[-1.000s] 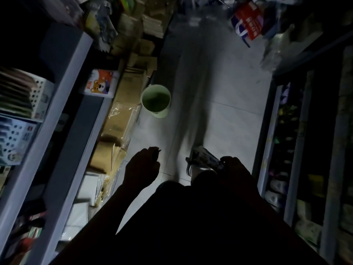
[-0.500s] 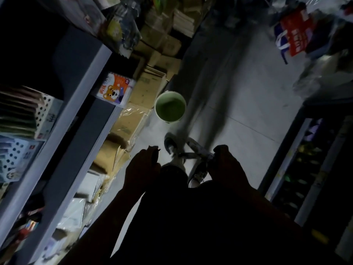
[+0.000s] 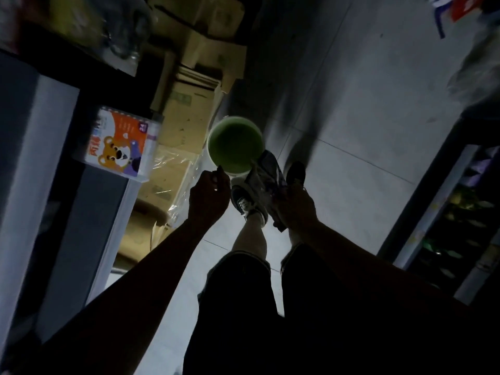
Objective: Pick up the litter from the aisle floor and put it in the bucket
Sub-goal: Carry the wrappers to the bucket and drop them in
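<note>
Nearest the camera are the person's dark shorts point(image 3: 238, 307) and two bare forearms reaching forward over a pale tiled aisle floor point(image 3: 351, 125). The scene is dim and the hands show mostly as silhouettes.

The left hand point(image 3: 208, 198) has its fingers curled in, with a small dark scrap point(image 3: 220, 170) pinched at the fingertips; what the scrap is cannot be told. This hand hangs just short of the bucket's near rim, to its left side.

The right hand point(image 3: 295, 204) grips a crumpled, shiny wrapper point(image 3: 266, 171), a flat piece of printed packaging whose far end reaches up to the rim of the bucket and overlaps its right edge.

Below the hands stand the person's feet in dark sneakers with white laces: one shoe point(image 3: 244, 203) between the two hands, the other point(image 3: 296, 171) partly hidden behind the right hand.

Just beyond, the green bucket point(image 3: 235, 144) stands upright on the floor against the left side of the aisle, open at the top, its inside too blurred to read.

To the left, a grey shelf point(image 3: 35, 147) carries a box printed with a cartoon bear point(image 3: 121, 150). Along its foot lie cardboard cartons point(image 3: 186, 112), some under clear plastic film. Farther up the aisle, at the top right, hangs a red and blue bag point(image 3: 460, 6), and a dark shelf unit point(image 3: 443, 212) lines the right side.
</note>
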{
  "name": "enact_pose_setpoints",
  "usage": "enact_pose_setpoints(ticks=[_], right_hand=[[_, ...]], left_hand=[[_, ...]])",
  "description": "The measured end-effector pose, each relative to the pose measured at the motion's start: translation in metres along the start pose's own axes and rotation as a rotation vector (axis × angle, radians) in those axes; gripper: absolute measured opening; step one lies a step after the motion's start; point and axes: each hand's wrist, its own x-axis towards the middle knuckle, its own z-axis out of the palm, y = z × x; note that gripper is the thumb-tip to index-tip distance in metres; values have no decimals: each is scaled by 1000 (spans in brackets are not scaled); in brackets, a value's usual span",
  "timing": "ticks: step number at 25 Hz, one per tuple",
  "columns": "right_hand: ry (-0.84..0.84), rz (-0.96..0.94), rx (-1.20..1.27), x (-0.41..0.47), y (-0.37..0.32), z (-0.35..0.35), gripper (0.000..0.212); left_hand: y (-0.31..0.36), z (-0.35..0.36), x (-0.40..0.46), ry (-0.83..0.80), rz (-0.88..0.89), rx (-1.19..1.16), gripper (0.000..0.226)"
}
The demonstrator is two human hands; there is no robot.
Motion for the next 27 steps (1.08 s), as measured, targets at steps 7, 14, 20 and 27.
enact_pose_setpoints(ticks=[7,14,20,27], right_hand=[[-11,0,-141,225,8,75,54],[-170,83,59,337,9,126,91],[-287,17,-292,287,16,114,61],[-393,-205,-767,147,5,18,50]], left_hand=[[-100,149,154,44,-259,177,54],[-170,215,233,-131,-405,164,42],[-161,208,189,-208,-467,126,32],[-64,111,65,-293,-459,119,32]])
